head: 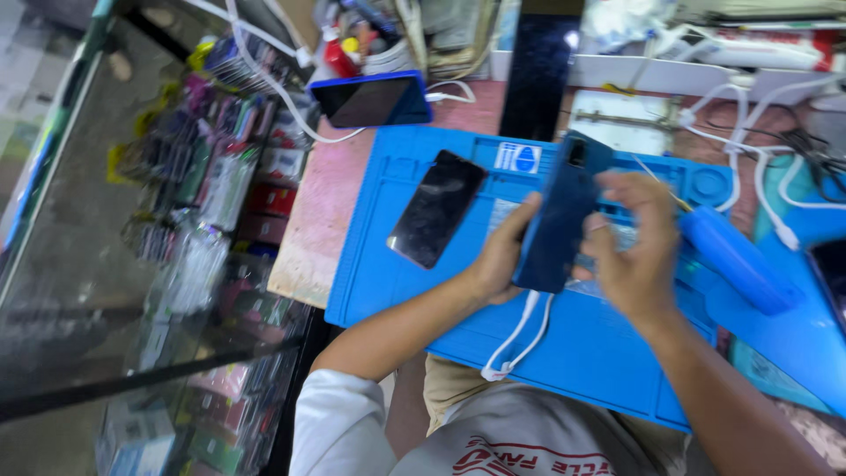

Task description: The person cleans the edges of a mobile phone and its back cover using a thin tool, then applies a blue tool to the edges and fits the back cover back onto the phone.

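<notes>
The phone (557, 216) between the two hands is showing a dark blue back. The mat (617, 353) under it is looking bright blue, and the second phone (437, 208) lying at nine o'clock from the first is showing a glossy black face. At eleven o'clock a third phone (370, 100) is wearing a blue case around a black screen. The cable (520, 335) hanging at six o'clock is white. The desk (313, 229) is showing worn pink.
</notes>
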